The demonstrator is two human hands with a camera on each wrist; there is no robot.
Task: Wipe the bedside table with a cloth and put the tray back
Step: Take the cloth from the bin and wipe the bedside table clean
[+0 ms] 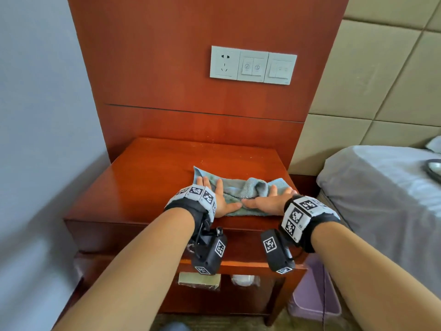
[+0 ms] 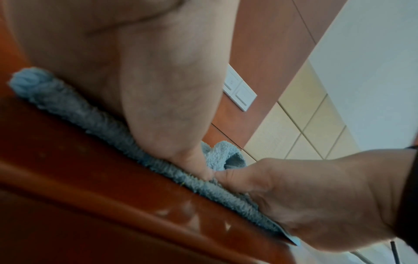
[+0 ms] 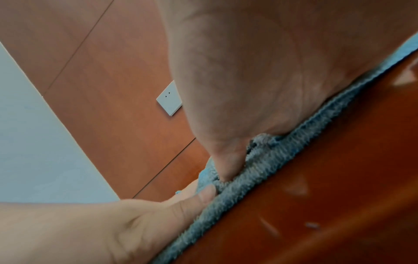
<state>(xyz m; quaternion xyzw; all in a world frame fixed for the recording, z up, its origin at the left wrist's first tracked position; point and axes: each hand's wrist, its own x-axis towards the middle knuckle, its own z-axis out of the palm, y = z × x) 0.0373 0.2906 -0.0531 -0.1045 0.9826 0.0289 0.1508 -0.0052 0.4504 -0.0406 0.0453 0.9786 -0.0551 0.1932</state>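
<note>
A light blue cloth [image 1: 253, 187] lies rumpled on the front right part of the red-brown bedside table [image 1: 148, 182]. My left hand [image 1: 222, 197] and right hand [image 1: 265, 199] press flat on it side by side, fingers straight, thumbs nearly touching. The left wrist view shows my left hand [image 2: 181, 116] on the cloth [image 2: 95, 121] at the table's front edge [image 2: 90, 178], with my right hand [image 2: 316, 196] beside it. From the right wrist, my right hand [image 3: 237, 89] and left hand [image 3: 113, 232] press the cloth [image 3: 271, 169]. A dark-rimmed object [image 1: 433, 169], perhaps the tray, lies on the bed, cut off.
A socket and switch panel [image 1: 253, 65] sits on the wood back panel above the table. The bed [image 1: 381, 199] and padded headboard [image 1: 381, 80] are close on the right. A lilac bin [image 1: 317, 295] stands between table and bed. Packets [image 1: 199, 280] lie on the lower shelf.
</note>
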